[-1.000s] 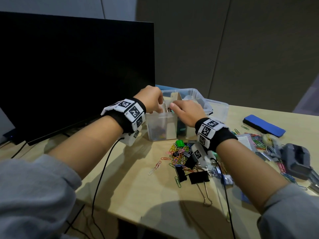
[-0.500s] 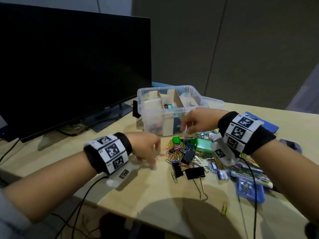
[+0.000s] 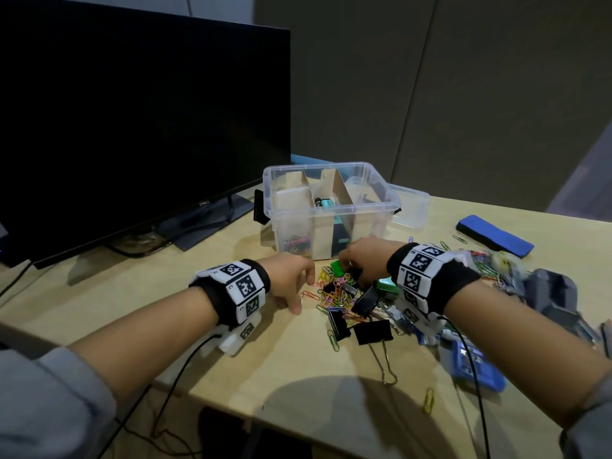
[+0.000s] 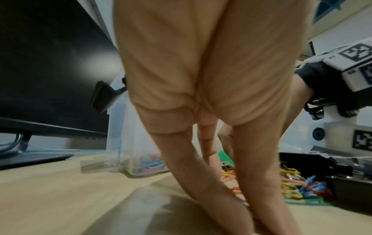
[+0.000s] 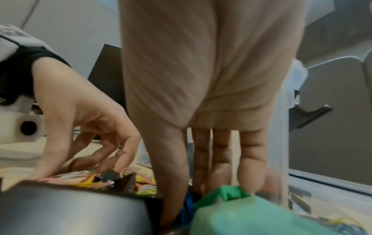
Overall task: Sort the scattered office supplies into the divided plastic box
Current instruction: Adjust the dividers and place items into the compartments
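Note:
The clear divided box (image 3: 381,197) stands at the back of the desk, with coloured paper clips in its left compartment. In front of it lies a heap of paper clips (image 3: 334,291) and black binder clips (image 3: 372,331). My left hand (image 3: 296,308) is down on the desk at the heap's left edge, its fingertips (image 4: 247,211) drawn together over loose paper clips (image 5: 70,175). My right hand (image 3: 346,265) reaches down into the heap beside a green clip (image 3: 337,268). Its fingers (image 5: 251,174) point straight down, and what they touch is hidden.
A black monitor (image 3: 132,127) fills the left. The box lid (image 3: 410,207) lies behind the box. A blue eraser (image 3: 495,233), a grey stapler (image 3: 556,293) and a blue staple box (image 3: 473,362) sit at the right. A yellow paper clip (image 3: 428,399) lies near the front edge.
Both hands left the box and came down to the heap. The left hand stays low on the desk; the right dropped from the box front into the clips.

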### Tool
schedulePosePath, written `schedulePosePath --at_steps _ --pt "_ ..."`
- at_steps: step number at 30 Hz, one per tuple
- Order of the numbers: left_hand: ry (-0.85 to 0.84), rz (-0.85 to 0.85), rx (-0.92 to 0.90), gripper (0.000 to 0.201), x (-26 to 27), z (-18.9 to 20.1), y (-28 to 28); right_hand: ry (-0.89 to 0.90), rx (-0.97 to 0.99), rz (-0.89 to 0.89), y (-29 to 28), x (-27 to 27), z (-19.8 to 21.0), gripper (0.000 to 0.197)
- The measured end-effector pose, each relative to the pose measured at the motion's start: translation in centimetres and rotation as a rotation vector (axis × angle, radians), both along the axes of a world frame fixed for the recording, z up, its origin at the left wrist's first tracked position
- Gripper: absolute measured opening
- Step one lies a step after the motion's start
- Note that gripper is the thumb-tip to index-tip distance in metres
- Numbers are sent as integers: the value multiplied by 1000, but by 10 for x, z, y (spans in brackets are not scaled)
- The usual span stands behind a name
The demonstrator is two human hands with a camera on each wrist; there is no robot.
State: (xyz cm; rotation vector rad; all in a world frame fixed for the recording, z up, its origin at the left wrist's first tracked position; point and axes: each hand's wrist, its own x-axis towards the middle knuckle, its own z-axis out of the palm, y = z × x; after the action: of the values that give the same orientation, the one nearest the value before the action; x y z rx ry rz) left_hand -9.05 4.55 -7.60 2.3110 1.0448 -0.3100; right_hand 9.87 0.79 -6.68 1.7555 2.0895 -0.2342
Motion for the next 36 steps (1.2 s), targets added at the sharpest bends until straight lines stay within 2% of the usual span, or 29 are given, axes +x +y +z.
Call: schedulePosePath --at_steps 4,7,10,13,19,21,25,29,32,34,36 --pt "-123 90 -50 41 12 -6 2 104 34 -18 1 5 0 30" --pt "-142 79 19 32 21 -9 1 138 81 -5 1 7 1 16" --pt "-134 25 83 18 27 -9 1 190 90 -7 0 8 2 13" --pt "-79 -75 181 3 28 -9 1 297 123 -38 -2 15 4 9" --pt "137 -187 252 8 27 -12 -3 511 141 -149 -6 27 15 11" --pt "154 -224 260 10 24 -8 -4 600 143 -178 -8 30 22 10" --pt "57 -235 305 6 14 15 -6 738 152 -184 -12 36 38 11" --pt "-155 -175 319 16 -4 57 0 900 188 -183 -16 33 57 10" --pt "-333 -40 409 11 -15 84 11 1027 253 -166 -14 24 71 9" --pt "-451 88 491 5 -18 92 22 1090 342 -173 -8 15 76 9" --pt "-492 183 567 3 -17 91 32 1110 461 -200 1 5 78 9"
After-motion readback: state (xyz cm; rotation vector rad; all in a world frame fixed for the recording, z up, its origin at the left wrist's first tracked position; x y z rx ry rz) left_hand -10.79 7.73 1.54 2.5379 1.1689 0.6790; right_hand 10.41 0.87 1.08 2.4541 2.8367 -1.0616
